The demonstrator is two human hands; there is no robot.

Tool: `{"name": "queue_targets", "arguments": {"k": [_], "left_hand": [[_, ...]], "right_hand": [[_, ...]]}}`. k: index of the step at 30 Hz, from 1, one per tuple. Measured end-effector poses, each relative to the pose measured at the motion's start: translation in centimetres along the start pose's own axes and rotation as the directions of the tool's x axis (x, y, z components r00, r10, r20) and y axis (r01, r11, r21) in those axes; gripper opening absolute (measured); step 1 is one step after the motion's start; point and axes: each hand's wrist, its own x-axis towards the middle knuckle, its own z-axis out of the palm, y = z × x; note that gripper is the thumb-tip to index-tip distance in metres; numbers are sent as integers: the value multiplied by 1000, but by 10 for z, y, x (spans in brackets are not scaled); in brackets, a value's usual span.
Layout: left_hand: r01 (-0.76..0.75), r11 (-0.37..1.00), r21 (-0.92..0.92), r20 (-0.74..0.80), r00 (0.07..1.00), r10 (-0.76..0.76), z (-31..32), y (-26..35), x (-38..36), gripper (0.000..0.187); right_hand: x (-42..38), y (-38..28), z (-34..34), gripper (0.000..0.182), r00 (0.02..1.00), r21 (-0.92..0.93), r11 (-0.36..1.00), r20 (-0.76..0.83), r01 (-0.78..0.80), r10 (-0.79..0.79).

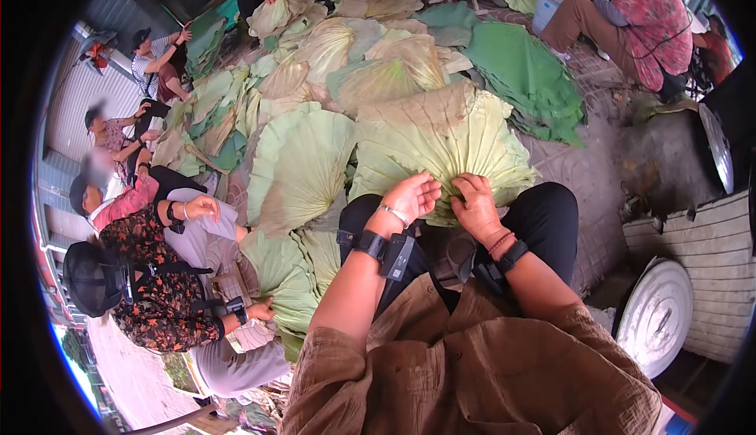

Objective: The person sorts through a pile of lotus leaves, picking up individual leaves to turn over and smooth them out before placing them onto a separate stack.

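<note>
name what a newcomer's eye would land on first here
Probably the broad, pale yellow-green leaf fanned out in front of the wearer, with the left hand and right hand at its near edge. Next would come the deep green leaves beyond it to the right, vivid against the faded, brownish ones in the middle. The shiny round metal disc at lower right also stands out.

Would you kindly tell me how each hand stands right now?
Left hand: fingers loosely curled over the pale leaf; grip cannot be told.
Right hand: closed, fingers apparently pinching the leaf's near edge.
</note>
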Motion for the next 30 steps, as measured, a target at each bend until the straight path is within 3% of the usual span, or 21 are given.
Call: {"name": "queue_targets", "arguments": {"k": [4,13,17,20,22,25,27,30], "left_hand": [[-77,995,64,-42,996,79,4,-2,3,21],[-192,966,172,-71,976,206,18,-1,-5,29],[-138,974,182,-52,987,149,20,-3,-1,44],[-135,975,177,-107,982,156,24,-8,4,41],[-277,942,191,-117,946,302,20,-13,8,34],[-321,928,190,-172,920,353,17,-9,4,27],[-366,921,133,-187,903,386,13,-8,4,25],[-542,830,131,-184,810,557,10,-8,3,18]], "right_hand": [[2,-5,-2,35,1000,53,999,13,13,-14],[1,0,8,23,993,-32,994,-57,104,-106],[2,-13,0,18,989,-57,991,-77,125,-129],[0,-24,-1,17,981,-57,982,-58,181,-184],[0,-26,0,20,980,-9,980,-31,197,-197],[-3,-26,-2,28,987,39,986,-3,160,-160],[-2,-20,-5,30,991,15,997,-110,75,-73],[-6,-10,-3,31,996,16,999,-85,43,-41]]}}
